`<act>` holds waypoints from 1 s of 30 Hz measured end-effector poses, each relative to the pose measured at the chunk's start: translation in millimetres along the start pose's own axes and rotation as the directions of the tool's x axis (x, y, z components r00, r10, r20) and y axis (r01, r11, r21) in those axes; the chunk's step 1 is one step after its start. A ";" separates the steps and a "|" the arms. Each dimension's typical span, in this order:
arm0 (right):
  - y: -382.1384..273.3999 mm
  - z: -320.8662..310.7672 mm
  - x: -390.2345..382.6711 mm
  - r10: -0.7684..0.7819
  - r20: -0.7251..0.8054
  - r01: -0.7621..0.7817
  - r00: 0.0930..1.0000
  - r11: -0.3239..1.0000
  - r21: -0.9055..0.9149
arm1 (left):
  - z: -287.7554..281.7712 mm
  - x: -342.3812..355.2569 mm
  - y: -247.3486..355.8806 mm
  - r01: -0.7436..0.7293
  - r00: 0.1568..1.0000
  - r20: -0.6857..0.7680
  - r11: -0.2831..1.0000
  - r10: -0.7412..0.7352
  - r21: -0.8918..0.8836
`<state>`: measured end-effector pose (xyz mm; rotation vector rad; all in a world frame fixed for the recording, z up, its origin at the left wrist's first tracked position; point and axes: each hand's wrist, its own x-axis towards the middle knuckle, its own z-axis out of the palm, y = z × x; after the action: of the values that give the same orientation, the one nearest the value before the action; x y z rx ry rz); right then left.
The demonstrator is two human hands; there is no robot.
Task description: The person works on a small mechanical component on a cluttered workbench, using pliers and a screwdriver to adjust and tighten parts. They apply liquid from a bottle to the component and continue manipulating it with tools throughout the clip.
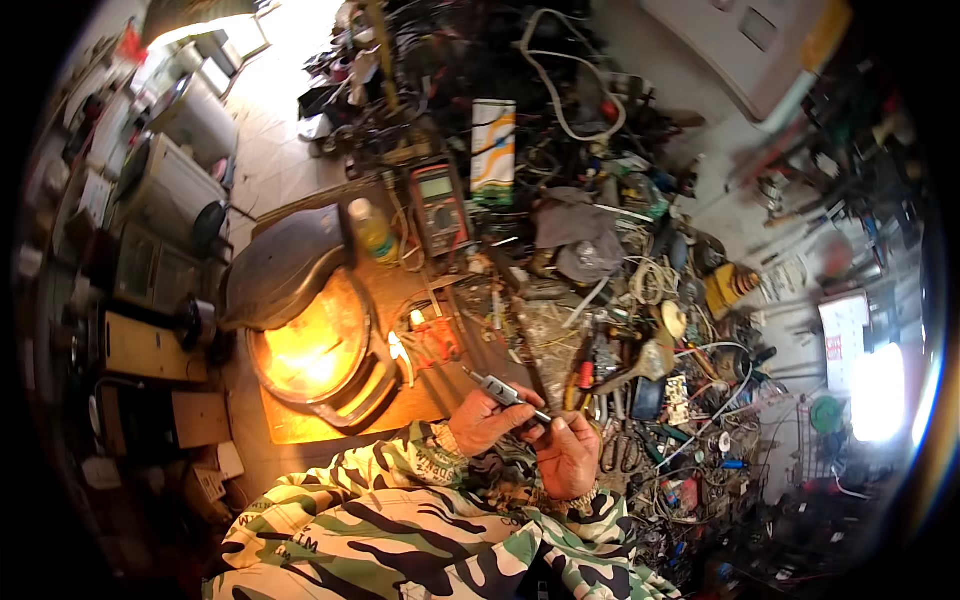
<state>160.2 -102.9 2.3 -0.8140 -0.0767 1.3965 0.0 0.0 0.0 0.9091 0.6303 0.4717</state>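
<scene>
Round vessel (305,352): brown-rimmed, lit yellow, lower L of black-and-red plastic multimeter (437,208) (DMM).
Bottle (375,236): clear plastic w/ yellowish liq., just L of DMM.
My L hand (482,424): below DMM, fingers pinching slim grey pen-shaped tool (501,390).
Tool: below DMM, tip up-L.
My R hand (568,460): lower R of DMM, thumb + fingertips pinching tool's dark end.

The head-worn fisheye looks down from close above the wooden board (293,428).

Am seeing a hand tool (500,390) before a digital multimeter (437,208), a bottle (374,235) at the multimeter's left, a carton (493,158) behind, rightward.
</scene>
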 end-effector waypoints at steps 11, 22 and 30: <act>129.9 94.4 21.3 0.483 0.148 -0.243 0.863 0.654 -0.716 | -113.8 -118.8 34.2 0.012 0.943 -0.328 0.976 0.061 0.216; 148.0 145.1 42.1 0.350 0.174 -0.077 0.920 0.598 -0.798 | -149.4 -182.8 33.7 0.128 0.745 -0.569 0.763 0.348 0.633; 152.4 164.3 76.6 0.403 0.343 -0.088 0.848 0.747 -0.659 | -128.2 -187.6 51.9 0.194 0.585 -0.676 0.732 0.448 0.653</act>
<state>-33.2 33.7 8.4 -1.0340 -0.8865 1.8478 -229.0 -14.8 40.8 1.4557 1.6882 0.8493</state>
